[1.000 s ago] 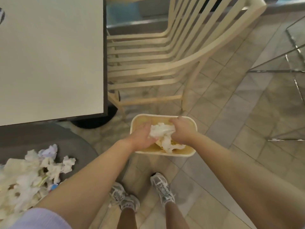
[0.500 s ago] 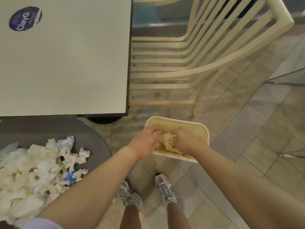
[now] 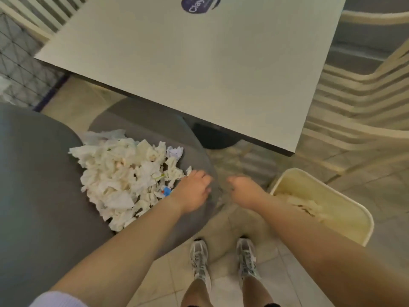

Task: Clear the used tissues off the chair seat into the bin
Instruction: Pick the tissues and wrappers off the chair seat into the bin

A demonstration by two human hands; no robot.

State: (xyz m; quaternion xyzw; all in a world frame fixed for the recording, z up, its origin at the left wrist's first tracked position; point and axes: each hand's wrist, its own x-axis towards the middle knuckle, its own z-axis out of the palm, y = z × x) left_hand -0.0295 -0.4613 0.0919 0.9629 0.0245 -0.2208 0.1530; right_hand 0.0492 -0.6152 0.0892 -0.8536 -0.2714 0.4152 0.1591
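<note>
Warm, dim indoor light gives everything a yellowish cast. The whole frame is soft with motion blur, strongest on the hands (image 3: 192,191) at centre. The pale surface (image 3: 199,63) in the upper middle is evenly lit without glare. Straight lines bend toward the edges.

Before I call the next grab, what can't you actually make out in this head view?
- Bin contents: the right forearm crosses its near-left part, so its fill level is unclear.
- Chair seat under the tissue pile: covered.
- Left hand and right hand: motion-blurred, fingers curled; nothing visibly held, palms unseen.
- Table sticker: cut by the top edge.
</note>
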